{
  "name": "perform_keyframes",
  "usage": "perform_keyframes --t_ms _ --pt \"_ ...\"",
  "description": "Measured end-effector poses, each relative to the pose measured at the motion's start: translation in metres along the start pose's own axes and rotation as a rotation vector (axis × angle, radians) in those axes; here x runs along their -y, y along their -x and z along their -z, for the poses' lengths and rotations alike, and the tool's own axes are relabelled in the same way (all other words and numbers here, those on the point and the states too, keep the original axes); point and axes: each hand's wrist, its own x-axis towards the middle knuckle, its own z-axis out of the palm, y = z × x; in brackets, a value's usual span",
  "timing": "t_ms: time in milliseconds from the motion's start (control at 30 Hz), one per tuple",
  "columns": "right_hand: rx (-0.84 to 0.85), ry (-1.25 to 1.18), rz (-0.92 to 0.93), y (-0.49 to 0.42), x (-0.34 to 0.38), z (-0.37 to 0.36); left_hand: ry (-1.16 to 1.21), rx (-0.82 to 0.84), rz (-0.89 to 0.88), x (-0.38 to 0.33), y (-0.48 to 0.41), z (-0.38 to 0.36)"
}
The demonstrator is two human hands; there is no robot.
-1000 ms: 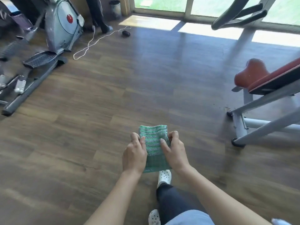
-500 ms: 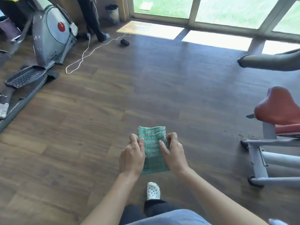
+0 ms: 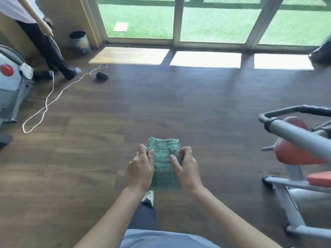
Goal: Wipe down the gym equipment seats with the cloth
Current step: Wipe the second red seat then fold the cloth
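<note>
Seat (image 3: pixel 290 154) perhaps nearer; cloth (image 3: pixel 163 158) between grips (image 3: pixel 141 169) (image 3: pixel 188 169)

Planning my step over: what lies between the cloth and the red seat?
Past the right hand gripping the cloth, only bare wooden floor up to the red seat, as the head view shows.

I can read no text, label, brand or number anywhere in my view. The red disc (image 3: pixel 6 70) on the grey machine (image 3: pixel 13 90) at the left edge of the frame is too blurred for me to tell whether it bears a mark.
</note>
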Motion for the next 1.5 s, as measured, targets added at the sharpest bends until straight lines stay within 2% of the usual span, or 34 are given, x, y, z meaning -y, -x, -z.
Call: perform_keyframes --t_ms 200,400,667,800,1100,1500 --pt "-0.162 -0.033 -0.091 -0.138 0.028 0.004 -0.001 0.090 -0.148 -0.029 -0.163 -0.018" --pt "-0.327 -0.070 -0.234 -0.252 0.009 0.038 0.006 0.234 -0.266 -0.090 -0.285 -0.078" --pt "-0.463 -0.021 -0.305 -0.412 -0.042 0.151 0.026 0.367 -0.371 -0.223 -0.423 -0.197" --pt "-0.574 -0.020 -0.337 -0.474 -0.061 0.218 0.054 0.424 -0.491 -0.306 -0.476 -0.243" --pt "-0.922 -0.054 -0.510 -0.547 -0.117 0.322 0.029 0.701 -0.681 -0.451 -0.541 -0.354" --pt "-1.437 -0.124 -0.771 -0.604 -0.183 0.430 -0.004 1.007 -1.207 -0.633 -0.564 -0.474"
